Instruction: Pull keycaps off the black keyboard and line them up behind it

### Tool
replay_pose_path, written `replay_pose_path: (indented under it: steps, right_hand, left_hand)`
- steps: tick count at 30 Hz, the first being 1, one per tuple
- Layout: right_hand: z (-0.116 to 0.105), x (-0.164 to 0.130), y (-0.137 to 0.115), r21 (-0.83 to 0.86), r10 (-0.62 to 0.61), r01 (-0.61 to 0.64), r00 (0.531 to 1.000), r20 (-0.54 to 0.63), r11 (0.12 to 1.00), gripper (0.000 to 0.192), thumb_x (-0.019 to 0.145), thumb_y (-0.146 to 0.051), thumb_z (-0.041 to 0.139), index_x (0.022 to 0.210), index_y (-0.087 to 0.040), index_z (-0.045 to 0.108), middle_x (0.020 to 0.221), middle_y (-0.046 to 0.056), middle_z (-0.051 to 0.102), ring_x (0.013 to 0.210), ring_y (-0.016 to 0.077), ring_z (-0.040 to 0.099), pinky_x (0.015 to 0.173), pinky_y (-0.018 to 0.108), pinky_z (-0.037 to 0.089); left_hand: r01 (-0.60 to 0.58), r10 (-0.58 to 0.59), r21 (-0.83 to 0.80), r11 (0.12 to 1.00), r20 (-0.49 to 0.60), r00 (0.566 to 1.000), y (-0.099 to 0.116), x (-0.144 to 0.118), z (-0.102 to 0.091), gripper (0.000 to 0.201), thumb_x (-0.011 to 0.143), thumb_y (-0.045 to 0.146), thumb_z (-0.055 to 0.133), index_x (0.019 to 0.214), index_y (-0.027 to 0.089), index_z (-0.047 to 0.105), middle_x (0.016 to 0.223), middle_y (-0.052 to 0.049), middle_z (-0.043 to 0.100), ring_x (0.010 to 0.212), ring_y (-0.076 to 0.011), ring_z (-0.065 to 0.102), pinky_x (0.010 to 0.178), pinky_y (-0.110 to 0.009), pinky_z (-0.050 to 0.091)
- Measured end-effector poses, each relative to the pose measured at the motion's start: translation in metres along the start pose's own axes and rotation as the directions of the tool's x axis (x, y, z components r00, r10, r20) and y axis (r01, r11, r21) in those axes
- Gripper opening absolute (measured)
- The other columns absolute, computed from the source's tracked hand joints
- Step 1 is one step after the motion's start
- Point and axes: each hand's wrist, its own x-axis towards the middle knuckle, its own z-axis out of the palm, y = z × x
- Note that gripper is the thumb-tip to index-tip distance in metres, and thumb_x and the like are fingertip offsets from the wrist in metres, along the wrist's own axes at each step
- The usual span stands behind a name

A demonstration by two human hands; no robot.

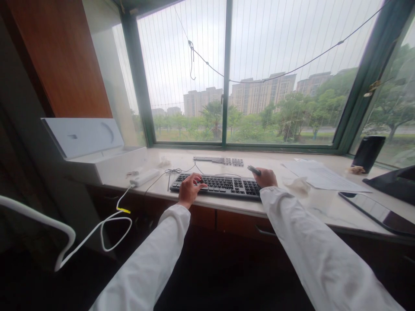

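A black keyboard (227, 183) lies along the front edge of the white counter. My left hand (190, 188) is over its left end, thumb and fingers curled into a pinch; whatever may be between the fingertips is too small to make out. Over the right end, my right hand (267, 177) is closed around a dark pen-shaped tool (254, 170), which points up and to the left. Its exact kind does not show. Behind the keyboard sit rows of loose keycaps (231, 161) with a long grey strip beside them.
An open white box (113, 162) and a white power strip (145, 177) are on the left, its white cable (106, 220) hanging down. On the right are paper sheets (324, 175), crumpled tissue (296, 185), a tablet (378, 211) and a black cylinder (369, 153).
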Motion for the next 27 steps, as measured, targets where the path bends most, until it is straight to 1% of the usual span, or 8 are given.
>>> replay_pose_path:
  steps: [5,11,16,23,27]
  right_hand:
    - [-0.0003,-0.0004,0.0005,0.004,0.001,-0.001,1.000,0.006,1.000,0.031,0.085,-0.038,0.052,0.067,-0.020,0.070,0.069,0.009,0.070,0.061,0.0177,0.056,0.056,0.028,0.027]
    - [-0.0035,-0.0006,-0.0025,-0.024,0.001,0.000,0.999,0.035,1.000,0.031,0.086,-0.037,0.051,0.070,-0.020,0.072,0.073,0.009,0.072,0.063,0.0186,0.058,0.056,0.028,0.028]
    - [-0.0041,-0.0002,-0.0040,-0.034,-0.031,0.033,0.999,0.043,0.999,0.035,0.088,-0.038,0.048,0.070,-0.019,0.071,0.073,0.009,0.072,0.064,0.0189,0.059,0.057,0.028,0.030]
    - [0.0006,0.0020,-0.0013,-0.046,-0.070,0.072,0.997,0.035,0.996,0.030,0.087,-0.034,0.050,0.071,-0.019,0.070,0.074,0.008,0.072,0.065,0.0189,0.062,0.058,0.027,0.031]
    - [0.0041,0.0040,0.0015,-0.022,-0.088,0.089,0.996,0.033,0.996,0.028,0.087,-0.034,0.051,0.071,-0.020,0.069,0.073,0.007,0.072,0.066,0.0190,0.062,0.058,0.027,0.030]
  left_hand:
    - [-0.035,0.035,0.020,0.999,0.013,0.999,0.0007,0.0004,-0.0015,0.023,0.076,0.042,0.073,0.088,0.023,0.067,0.085,0.001,0.067,0.064,-0.0133,0.057,0.068,-0.027,0.045]
    - [-0.017,0.016,0.045,0.999,0.031,0.999,0.0006,-0.0001,-0.0023,0.024,0.075,0.042,0.074,0.090,0.023,0.071,0.087,-0.001,0.068,0.065,-0.0138,0.056,0.070,-0.028,0.046]
    - [0.006,-0.007,0.054,0.999,0.017,1.000,0.0011,-0.0001,-0.0011,0.022,0.077,0.038,0.073,0.093,0.023,0.070,0.091,-0.002,0.069,0.064,-0.0139,0.057,0.071,-0.029,0.048]
    - [0.031,-0.030,0.068,0.997,-0.015,0.999,0.0014,-0.0005,0.0009,0.018,0.082,0.027,0.068,0.100,0.023,0.067,0.096,-0.001,0.069,0.064,-0.0127,0.058,0.072,-0.028,0.048]
    - [0.032,-0.030,0.073,0.997,-0.026,0.999,0.0027,-0.0008,-0.0003,0.019,0.085,0.027,0.065,0.105,0.024,0.066,0.098,-0.001,0.069,0.064,-0.0126,0.058,0.072,-0.028,0.047]
